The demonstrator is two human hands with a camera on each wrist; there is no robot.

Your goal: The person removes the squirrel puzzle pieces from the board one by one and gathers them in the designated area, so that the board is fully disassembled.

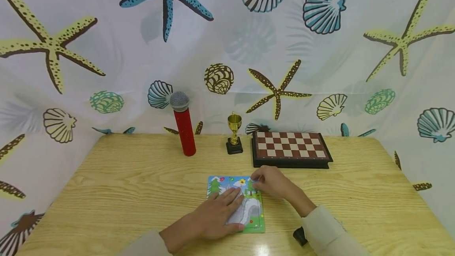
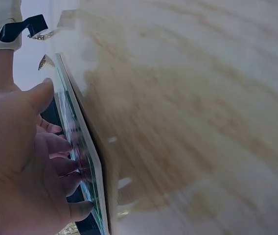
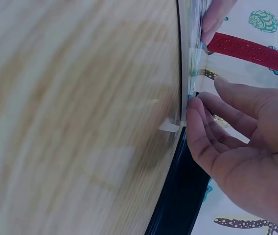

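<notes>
A flat, colourful picture board [image 1: 259, 216], printed with trees, clouds and flowers, lies on the wooden table. Fine lines run across it, like those of a jigsaw puzzle. My left hand [image 1: 220, 212] rests on its left and middle part with fingers spread, hiding some of the picture. At the top right corner, my right hand [image 1: 271, 183] touches the board with bent fingertips. In the right wrist view, those fingertips [image 3: 194, 105] meet the board's edge [image 3: 184, 63], while the thumb stands apart. No separate piece shows in either hand.
Behind the board stand a red microphone [image 1: 185, 133] with a silver head, a small gold trophy cup [image 1: 234, 123] on a black base, and a checkered chess box [image 1: 291, 145]. A black object [image 1: 300, 236] sits by the right sleeve. A shell-patterned curtain [image 1: 199, 58] hangs behind the table.
</notes>
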